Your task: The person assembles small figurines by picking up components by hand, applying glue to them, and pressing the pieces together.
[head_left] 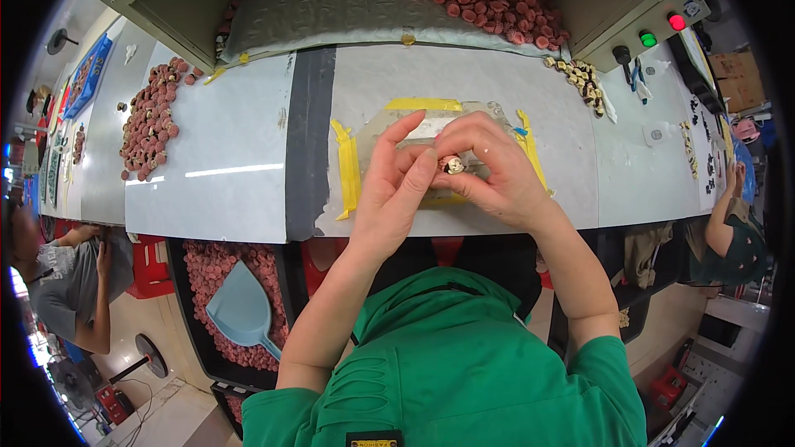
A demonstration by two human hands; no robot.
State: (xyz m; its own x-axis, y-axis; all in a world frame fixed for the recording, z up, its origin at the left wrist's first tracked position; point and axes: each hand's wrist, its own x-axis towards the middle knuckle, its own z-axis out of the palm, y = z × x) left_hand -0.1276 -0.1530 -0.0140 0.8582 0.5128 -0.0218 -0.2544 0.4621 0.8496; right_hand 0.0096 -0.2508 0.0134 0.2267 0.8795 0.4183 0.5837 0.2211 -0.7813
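My left hand and my right hand meet over a worn, taped pad on the bench. Between the right thumb and fingers is a small cream-and-black piece, with a bit of pink showing at its left side. The left thumb and fingertips are pinched together right beside it, and what they hold, if anything, is hidden. Yellow tape edges the pad, which lies under both hands.
Pink round cup-like pieces lie heaped on the machine's bed and in a pile at left. Cream-and-dark pieces sit at right. A blue scoop rests in a black bin of pink pieces. Other people sit on both sides.
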